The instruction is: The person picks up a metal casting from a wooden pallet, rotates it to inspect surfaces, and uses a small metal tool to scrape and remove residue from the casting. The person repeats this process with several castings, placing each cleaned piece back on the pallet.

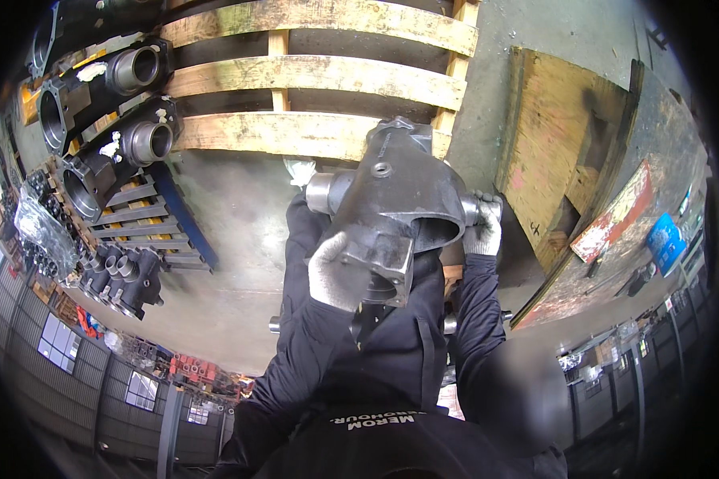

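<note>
A large dark grey metal casting (395, 185) with a machined stub on each side is in front of me, above my legs. Its far end reaches the near slat of a wooden pallet (276, 134). My left hand (335, 273), in a light work glove, is closed on the casting's near left corner by the square flange. My right hand (484, 226), gloved too, wraps round the stub on the right side. The fingers of my left hand are partly hidden by the flange. The casting's open cavity faces me at the lower right.
Similar black castings (128, 148) with bright stubs stand at the far left beside a slatted rack (148, 215). Smaller castings (124, 279) sit below them. At the right are a plywood board (555, 136), a worn tabletop (567, 283) and a blue object (665, 244).
</note>
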Demonstrator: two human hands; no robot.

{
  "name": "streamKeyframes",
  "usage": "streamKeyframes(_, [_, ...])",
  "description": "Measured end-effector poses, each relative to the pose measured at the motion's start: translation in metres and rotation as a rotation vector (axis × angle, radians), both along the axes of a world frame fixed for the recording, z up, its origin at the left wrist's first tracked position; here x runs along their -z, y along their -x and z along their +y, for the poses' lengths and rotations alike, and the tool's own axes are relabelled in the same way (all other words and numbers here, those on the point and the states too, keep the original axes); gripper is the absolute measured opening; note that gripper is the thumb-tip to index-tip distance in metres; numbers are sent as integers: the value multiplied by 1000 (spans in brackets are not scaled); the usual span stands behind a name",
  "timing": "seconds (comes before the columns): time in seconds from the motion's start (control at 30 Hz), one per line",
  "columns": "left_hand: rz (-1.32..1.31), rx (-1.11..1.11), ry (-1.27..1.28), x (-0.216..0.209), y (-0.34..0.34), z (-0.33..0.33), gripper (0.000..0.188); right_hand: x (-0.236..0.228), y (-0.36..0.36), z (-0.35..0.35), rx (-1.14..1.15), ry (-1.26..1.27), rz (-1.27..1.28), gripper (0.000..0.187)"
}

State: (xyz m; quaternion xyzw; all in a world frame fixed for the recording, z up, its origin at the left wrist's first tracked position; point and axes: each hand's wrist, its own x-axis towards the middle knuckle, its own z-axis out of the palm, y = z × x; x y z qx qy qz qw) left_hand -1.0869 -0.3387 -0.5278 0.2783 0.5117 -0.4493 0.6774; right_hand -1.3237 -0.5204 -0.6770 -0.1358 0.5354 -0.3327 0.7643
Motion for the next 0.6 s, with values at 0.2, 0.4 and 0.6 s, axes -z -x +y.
streamKeyframes(0.2, [260,-129,-95,5,38,31,43,-7,30,-6,17,-247,165,22])
streamKeyframes(0.4, [338,-88,-184,11,60,47,41,-3,44,7,-35,-204,355,8])
streamKeyframes(0.6, [290,21,-276,7,43,48,27,-18,48,22,-23,-291,399,11])
